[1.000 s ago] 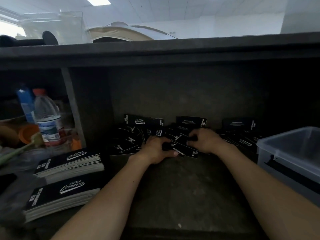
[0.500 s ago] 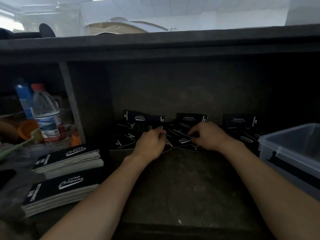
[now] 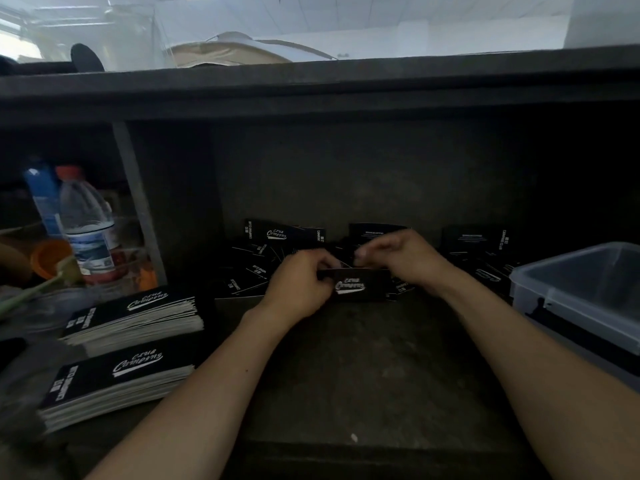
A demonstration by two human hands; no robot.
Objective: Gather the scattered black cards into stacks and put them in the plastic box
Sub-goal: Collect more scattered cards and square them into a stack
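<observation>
The left hand (image 3: 298, 285) gripped the left end of a bundle (image 3: 360, 284) of cards, held upright just above the dark shelf. The right hand (image 3: 405, 258) curled over the bundle's top edge; blur hid whether it held anything. Loose cards (image 3: 258, 268) lay scattered behind, against the far wall. The box (image 3: 581, 289) sat at right, two stacks (image 3: 135, 317) at near left.

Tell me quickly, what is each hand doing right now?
Left hand: closed, gripping the left end of a small card bunch.
Right hand: closed, fingers curled on the right end of that bunch.
</observation>
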